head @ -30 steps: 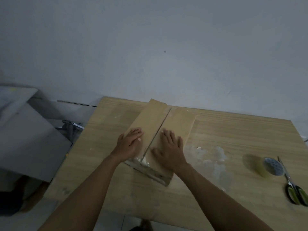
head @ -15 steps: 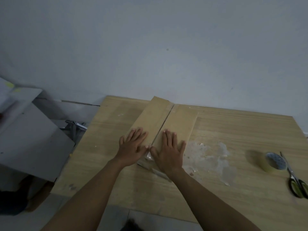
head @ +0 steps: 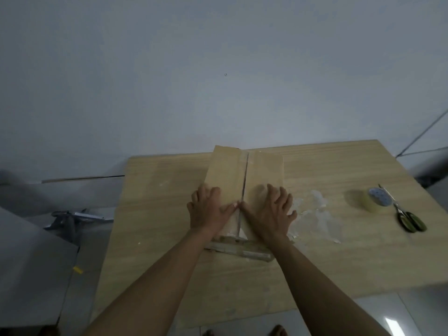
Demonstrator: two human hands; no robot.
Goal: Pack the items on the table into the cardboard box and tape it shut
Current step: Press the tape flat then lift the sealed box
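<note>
Head view: tape roll (head: 373, 200) beside scissors (head: 410, 220) on table (head: 157, 214).

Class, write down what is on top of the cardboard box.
The left hand and right hand press flat on the closed box, one each side of its seam. Whatever is inside is covered.

The cardboard box (head: 225, 175) is plain tan, with one dark seam (head: 244, 175) running twelve to six o'clock; the table (head: 157, 214) is pale yellow wood, finely striped by its grain; at three o'clock from the box it carries whitish, blotchy patches (head: 320, 214); farther that way, the roll of tape (head: 368, 202) is cloudy yellow, its end face blue with white spots; the scissors (head: 407, 219) have olive-green handles and silvery blades; the wall (head: 218, 81) is flat grey-blue; a yellow scrap (head: 78, 269) lies at eight o'clock.
</note>
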